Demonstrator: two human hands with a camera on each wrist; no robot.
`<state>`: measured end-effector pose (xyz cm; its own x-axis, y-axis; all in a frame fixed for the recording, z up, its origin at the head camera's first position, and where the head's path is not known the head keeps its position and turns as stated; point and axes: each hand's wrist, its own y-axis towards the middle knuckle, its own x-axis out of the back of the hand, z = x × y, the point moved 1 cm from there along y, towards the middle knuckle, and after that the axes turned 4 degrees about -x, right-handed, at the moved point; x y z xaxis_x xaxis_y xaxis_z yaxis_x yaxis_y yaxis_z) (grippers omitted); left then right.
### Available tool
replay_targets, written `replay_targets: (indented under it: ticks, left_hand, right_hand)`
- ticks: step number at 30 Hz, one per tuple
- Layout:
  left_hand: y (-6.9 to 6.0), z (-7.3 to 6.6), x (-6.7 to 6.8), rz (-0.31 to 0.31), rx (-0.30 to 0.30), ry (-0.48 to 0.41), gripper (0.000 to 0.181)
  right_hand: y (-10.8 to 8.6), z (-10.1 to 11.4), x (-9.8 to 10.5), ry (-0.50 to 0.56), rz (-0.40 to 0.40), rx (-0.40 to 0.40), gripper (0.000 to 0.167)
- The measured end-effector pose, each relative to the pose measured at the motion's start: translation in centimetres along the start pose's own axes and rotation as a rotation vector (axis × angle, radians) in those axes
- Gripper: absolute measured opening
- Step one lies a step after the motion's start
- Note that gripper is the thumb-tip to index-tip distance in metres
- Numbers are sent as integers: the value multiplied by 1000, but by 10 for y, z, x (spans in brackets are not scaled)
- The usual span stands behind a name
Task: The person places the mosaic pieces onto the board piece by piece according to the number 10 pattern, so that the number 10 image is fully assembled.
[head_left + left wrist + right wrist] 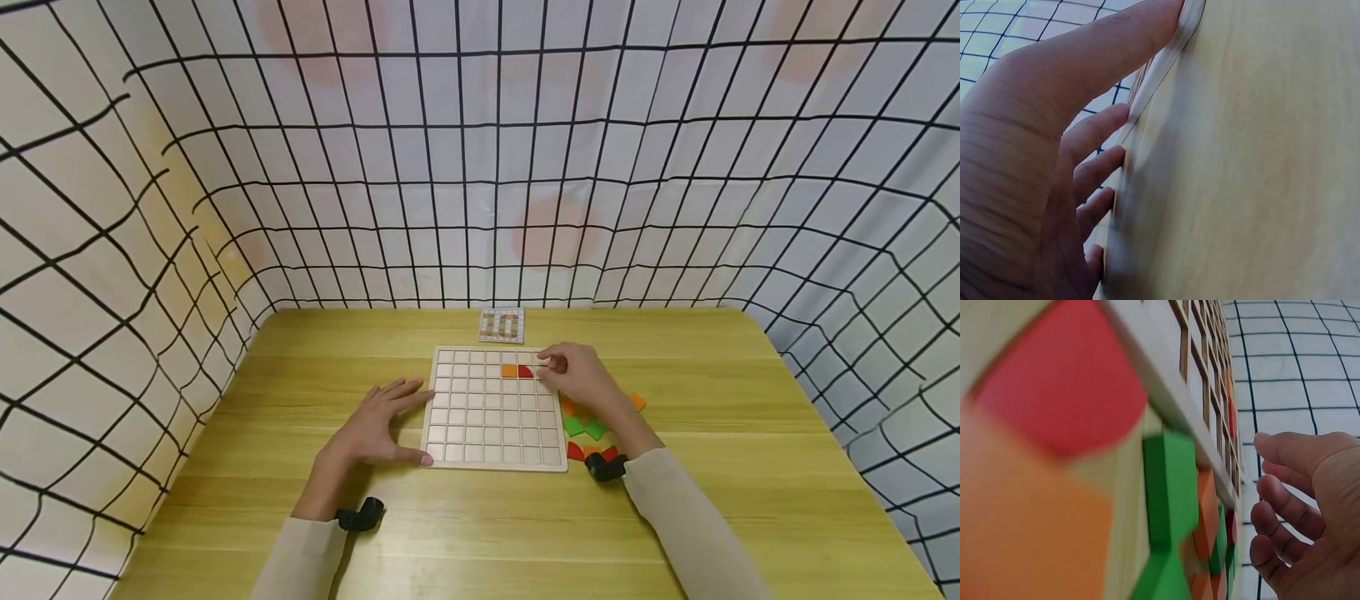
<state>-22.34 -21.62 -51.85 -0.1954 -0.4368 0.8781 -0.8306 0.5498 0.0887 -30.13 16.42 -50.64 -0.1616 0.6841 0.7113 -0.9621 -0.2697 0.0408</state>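
Note:
A pale wooden grid board [476, 425] lies flat on the table. In its upper right cells sit an orange square tile [509, 371] and, beside it, a red curved-edge tile [524, 372]. My left hand [372, 427] rests at the board's left side, thumb and fingertips along the rim; the left wrist view shows the fingers spread. Over the board's upper right edge hovers my right hand [581, 379], close to the red tile. Its fingers are loosely bent, and the right wrist view shows nothing held between thumb and fingers.
Right of the board lie loose tiles: green ones [573, 426], red ones [575, 451] and orange ones [637, 402], some partly hidden under the right arm. A small patterned card [502, 326] lies behind the board. A black-grid white curtain [442, 208] surrounds the wooden table [450, 533].

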Motion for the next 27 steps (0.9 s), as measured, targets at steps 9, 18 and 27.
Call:
replay_targets:
  ticks: [9,18,27]
  left_hand:
    - [-1,1,1,3,2,7,104]
    - [-2,0,2,5,2,8,104]
    - [-1,-1,1,-5,-9,7,103]
  right_hand:
    - [-11,-20,18,-95,-30,-62,28]
    - [-11,-31,24,-125,-32,-80,27]
    - [-5,-32,22,-152,-43,-113,25]
